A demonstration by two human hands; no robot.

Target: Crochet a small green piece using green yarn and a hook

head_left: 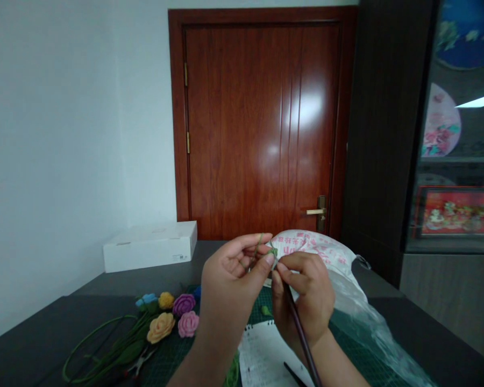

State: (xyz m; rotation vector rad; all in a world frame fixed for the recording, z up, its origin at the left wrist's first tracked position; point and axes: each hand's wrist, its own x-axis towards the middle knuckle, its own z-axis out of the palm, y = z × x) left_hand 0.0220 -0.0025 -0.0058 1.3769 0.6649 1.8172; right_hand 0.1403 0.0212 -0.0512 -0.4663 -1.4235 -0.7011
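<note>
My left hand (230, 274) is raised over the table, its thumb and fingers pinched on a small green crochet piece (271, 251), with green yarn (258, 243) running over the forefinger. My right hand (304, 295) is closed round a dark crochet hook (302, 336), whose tip meets the green piece between the two hands. The hook's handle runs down along my right wrist.
Crocheted flowers (172, 317) in yellow, purple, pink and blue lie with green stems (100, 349) on a green cutting mat (173, 352). A spiral notebook (266, 357), a plastic bag (334, 263) and a white box (150, 246) sit on the dark table (36, 344). A wooden door (262, 123) stands behind.
</note>
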